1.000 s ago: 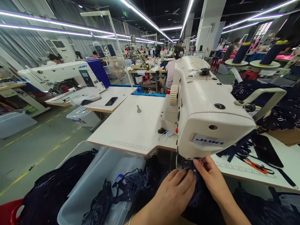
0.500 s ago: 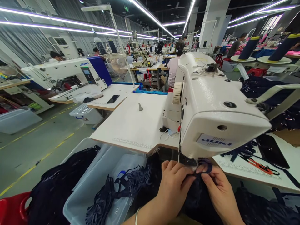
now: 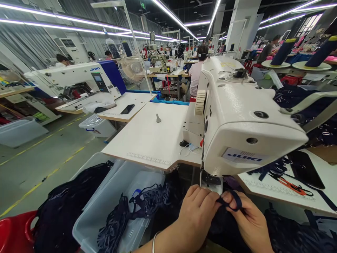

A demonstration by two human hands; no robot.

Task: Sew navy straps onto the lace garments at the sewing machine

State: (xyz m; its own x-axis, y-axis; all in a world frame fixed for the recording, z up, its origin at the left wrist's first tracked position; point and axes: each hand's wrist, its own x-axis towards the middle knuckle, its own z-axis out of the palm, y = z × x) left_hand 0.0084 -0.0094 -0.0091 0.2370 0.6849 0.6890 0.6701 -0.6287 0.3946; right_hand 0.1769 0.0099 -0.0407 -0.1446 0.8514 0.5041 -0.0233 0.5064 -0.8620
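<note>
Just below the head of a white sewing machine, both hands are pinching a narrow navy strap. My left hand has its fingers closed on the strap's left part, close to the machine's needle area. A small loop of the strap curls up over the fingers of my right hand, which is closed on it. The dark fabric hangs beneath and between the hands. The needle itself is hidden from view.
A plastic bin with bundled navy straps stands at left. Orange-handled scissors and a dark phone-like slab lie on the right table. A metal piece rests on the white tabletop. One person sits ahead.
Both hands have drawn slightly down and back from the machine's needle area. The strap's loop now shows more fully above my right hand's fingers.
</note>
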